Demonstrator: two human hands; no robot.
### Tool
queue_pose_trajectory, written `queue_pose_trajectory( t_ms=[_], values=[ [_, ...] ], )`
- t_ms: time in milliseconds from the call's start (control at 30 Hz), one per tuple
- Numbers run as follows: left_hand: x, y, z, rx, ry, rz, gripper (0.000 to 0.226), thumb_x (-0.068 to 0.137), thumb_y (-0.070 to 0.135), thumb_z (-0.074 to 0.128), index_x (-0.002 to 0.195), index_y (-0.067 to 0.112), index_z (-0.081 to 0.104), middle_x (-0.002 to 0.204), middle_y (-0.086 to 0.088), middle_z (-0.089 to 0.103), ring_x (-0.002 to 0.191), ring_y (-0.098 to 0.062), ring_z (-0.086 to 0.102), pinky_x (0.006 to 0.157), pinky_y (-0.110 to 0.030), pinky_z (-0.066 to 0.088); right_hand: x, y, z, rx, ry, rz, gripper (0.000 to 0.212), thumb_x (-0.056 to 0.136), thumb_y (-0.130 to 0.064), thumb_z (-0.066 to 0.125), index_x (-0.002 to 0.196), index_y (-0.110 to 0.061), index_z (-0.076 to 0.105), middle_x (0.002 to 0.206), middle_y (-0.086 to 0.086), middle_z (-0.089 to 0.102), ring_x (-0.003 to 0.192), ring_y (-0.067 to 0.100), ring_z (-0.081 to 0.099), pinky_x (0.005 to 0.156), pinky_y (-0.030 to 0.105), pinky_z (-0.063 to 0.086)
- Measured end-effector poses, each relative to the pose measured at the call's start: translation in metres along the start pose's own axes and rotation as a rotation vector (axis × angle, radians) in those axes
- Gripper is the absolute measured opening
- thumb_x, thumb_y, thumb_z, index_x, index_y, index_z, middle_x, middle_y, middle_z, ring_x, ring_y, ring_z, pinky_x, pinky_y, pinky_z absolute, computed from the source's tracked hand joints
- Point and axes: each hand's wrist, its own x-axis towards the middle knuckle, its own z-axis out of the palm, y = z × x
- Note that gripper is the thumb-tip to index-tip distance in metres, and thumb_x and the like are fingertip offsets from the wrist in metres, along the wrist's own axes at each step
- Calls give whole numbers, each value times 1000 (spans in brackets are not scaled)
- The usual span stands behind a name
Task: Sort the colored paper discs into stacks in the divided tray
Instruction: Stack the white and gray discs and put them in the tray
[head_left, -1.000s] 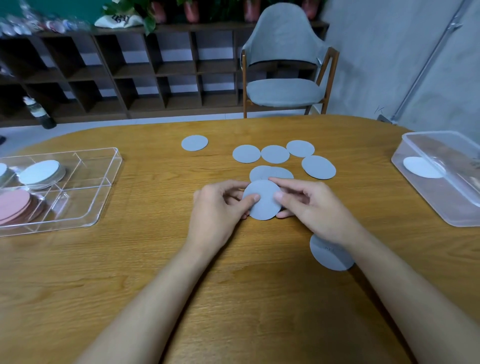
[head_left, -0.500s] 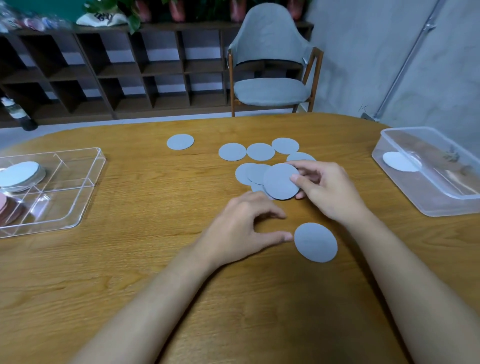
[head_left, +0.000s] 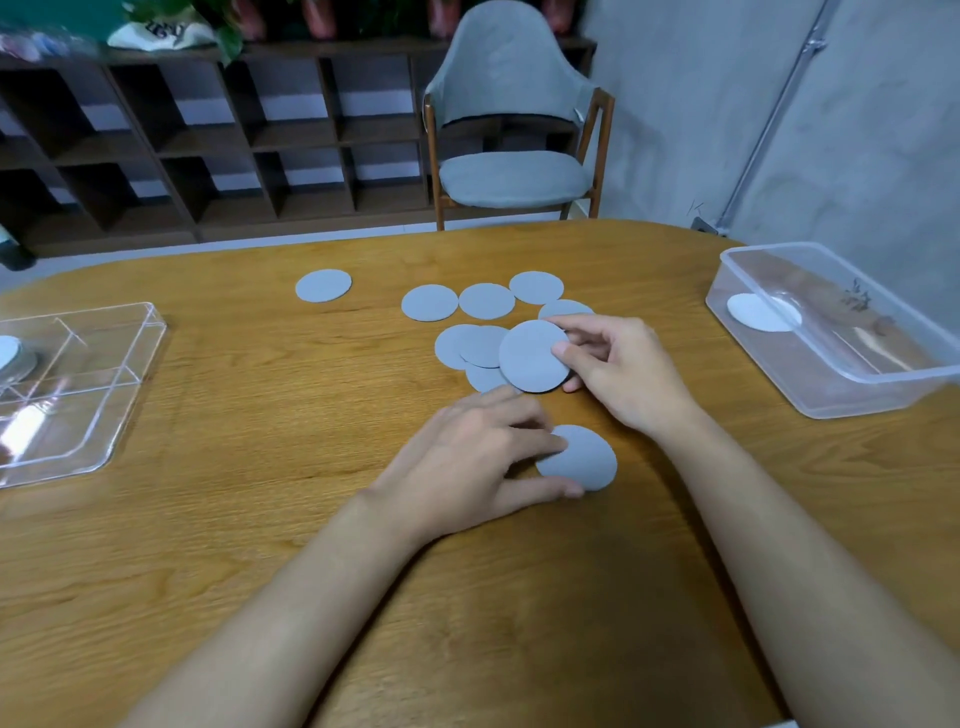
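Left hand (head_left: 467, 457) now grips the near grey disc (head_left: 587, 460).

A wooden table (head_left: 208, 519) is filling the lower part of the view. A clear plastic tub (head_left: 872, 395) is sitting near its right edge. Behind the table a grey padded chair (head_left: 511, 176) with wooden legs is standing against a dark cubby shelf (head_left: 208, 140). A white cloth (head_left: 161, 34) and pots (head_left: 317, 18) are resting on top of the shelf. A pipe (head_left: 777, 114) is running aslant down the grey wall (head_left: 701, 104).
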Motion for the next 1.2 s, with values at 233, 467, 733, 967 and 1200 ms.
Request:
queue_pose_trajectory(
  t_ms=[233, 467, 733, 967, 1200],
  values=[
    [-8, -6, -9, -31, 288, -187, 12, 101, 23, 65, 96, 13, 71, 78, 4, 71, 70, -15, 67, 67, -35, 55, -5, -6, 2, 127, -42, -25, 31, 97, -6, 66, 124, -20, 72, 89, -5, 70, 70, -2, 69, 66, 12, 53],
    [-7, -18, -19, -397, 422, -777, 8, 86, 19, 77, 79, 22, 73, 65, 7, 74, 62, -6, 70, 73, -28, 60, -8, -10, 5, 263, -214, -32, 33, 100, -6, 63, 131, -16, 69, 122, 7, 75, 109, 20, 72, 76, 27, 63],
    [-4, -19, -20, -411, 437, -816, 24, 83, 26, 82, 107, 25, 80, 79, 12, 77, 64, 3, 70, 83, -14, 53, -13, -16, 13, 219, -278, -55, 34, 107, -6, 49, 135, -16, 65, 137, -13, 65, 118, 7, 68, 81, 28, 63],
    [-2, -22, -15, -444, 432, -761, 15, 86, 25, 83, 101, 25, 81, 71, 8, 75, 67, -5, 69, 75, -19, 56, -14, -12, 16, 86, -223, -43, 37, 99, -23, 65, 136, -24, 66, 105, -10, 77, 85, 13, 76, 88, 30, 57],
    [1, -40, -4, -39, 79, -510, 59, 101, 55, 53, 155, 34, 43, 159, 7, 44, 148, -12, 38, 119, -36, 34, 2, 3, 1, 53, 119, -7, 29, 98, -14, 65, 121, -28, 75, 102, -8, 77, 75, 22, 73, 77, 38, 63]
  ],
)
